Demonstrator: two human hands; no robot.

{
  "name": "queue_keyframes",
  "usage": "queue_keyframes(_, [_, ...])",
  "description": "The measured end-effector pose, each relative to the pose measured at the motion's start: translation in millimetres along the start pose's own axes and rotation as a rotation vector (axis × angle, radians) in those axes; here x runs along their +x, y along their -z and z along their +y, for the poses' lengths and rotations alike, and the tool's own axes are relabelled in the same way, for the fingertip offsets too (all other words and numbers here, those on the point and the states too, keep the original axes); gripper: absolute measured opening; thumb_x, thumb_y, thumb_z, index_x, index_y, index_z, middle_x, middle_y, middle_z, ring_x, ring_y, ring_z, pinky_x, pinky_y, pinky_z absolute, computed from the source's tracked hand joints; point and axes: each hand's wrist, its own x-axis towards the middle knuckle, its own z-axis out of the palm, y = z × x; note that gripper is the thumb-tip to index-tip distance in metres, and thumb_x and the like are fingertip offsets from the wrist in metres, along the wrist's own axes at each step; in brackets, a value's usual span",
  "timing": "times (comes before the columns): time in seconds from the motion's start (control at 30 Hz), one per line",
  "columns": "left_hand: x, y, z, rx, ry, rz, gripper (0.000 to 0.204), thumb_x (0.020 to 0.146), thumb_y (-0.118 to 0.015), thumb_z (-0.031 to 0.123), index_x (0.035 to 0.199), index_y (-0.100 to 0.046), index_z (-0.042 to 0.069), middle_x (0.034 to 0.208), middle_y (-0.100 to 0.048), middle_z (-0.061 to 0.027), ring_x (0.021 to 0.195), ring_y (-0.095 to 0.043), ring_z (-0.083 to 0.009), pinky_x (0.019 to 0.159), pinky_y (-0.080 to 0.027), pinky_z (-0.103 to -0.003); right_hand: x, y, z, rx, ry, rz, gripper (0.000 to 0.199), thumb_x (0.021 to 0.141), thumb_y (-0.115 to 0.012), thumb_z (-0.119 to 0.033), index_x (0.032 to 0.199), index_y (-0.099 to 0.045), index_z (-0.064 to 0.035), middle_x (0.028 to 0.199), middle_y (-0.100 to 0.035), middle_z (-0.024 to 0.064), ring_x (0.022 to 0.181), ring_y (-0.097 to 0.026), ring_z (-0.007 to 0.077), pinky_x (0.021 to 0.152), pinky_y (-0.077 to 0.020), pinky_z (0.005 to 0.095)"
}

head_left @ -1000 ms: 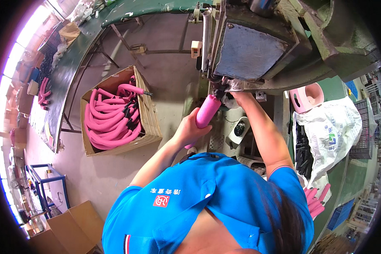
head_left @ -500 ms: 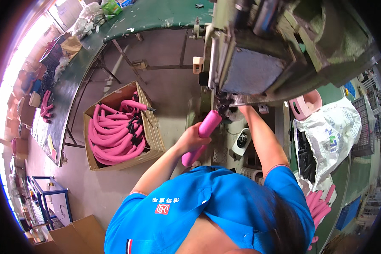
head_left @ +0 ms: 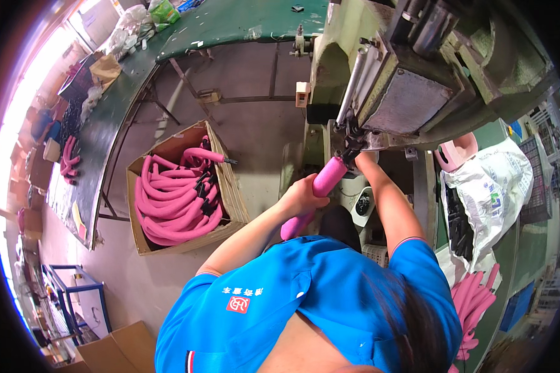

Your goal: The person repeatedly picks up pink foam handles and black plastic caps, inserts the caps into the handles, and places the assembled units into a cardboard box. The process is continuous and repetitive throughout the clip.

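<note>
My left hand (head_left: 302, 196) is wrapped around the middle of a pink foam-covered tube (head_left: 326, 179). The tube slants up to the right, and its top end meets the dark jaw under a big green machine (head_left: 410, 99). My right hand (head_left: 359, 155) reaches up to that same jaw beside the tube's top end. Its fingers are hidden against the metal parts, so its grip is unclear. My blue shirt fills the lower middle of the view.
A cardboard box (head_left: 233, 193) full of curved pink tubes (head_left: 168, 205) stands on the floor to my left. A long green table (head_left: 230, 25) curves along the back and left. On the right are a white plastic bag (head_left: 488, 186) and more pink tubes (head_left: 473, 304).
The view has swung, so the machine and box look larger and lower. My left hand keeps its hold on the pink tube at the jaw, and my right hand stays there.
</note>
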Motion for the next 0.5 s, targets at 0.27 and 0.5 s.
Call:
queue_keyframes(0.27, [-0.2, 11.5, -1.7, 0.028, 0.02, -0.019, 0.051, 0.066, -0.074, 0.028, 0.108, -0.056, 0.004, 0.092, -0.064, -0.0164, 0.086, -0.062, -0.0267, 0.079, -0.048, -0.039, -3.8, 18.8, 9.7, -0.038, 0.022, 0.117, 0.048, 0.091, -0.046, -0.033, 0.13, -0.043, -0.0048, 0.126, -0.046, 0.029, 0.113, -0.046, 0.0442, 0.095, -0.0388, 0.0483])
queue_keyframes(0.5, [4.6, 13.9, 0.6, 0.045, -0.03, -0.058, 0.051, 0.068, -0.075, 0.024, 0.109, -0.055, 0.002, 0.089, -0.063, -0.0133, 0.083, -0.06, -0.0222, 0.078, -0.048, -0.037, -75.7, 113.9, -56.3, 0.711, -0.082, 0.061, 0.017, 0.085, -0.061, -0.02, 0.084, -0.064, -0.0033, 0.066, -0.061, 0.0009, 0.052, -0.055, 0.0073, 0.049, -0.0421, 0.0238])
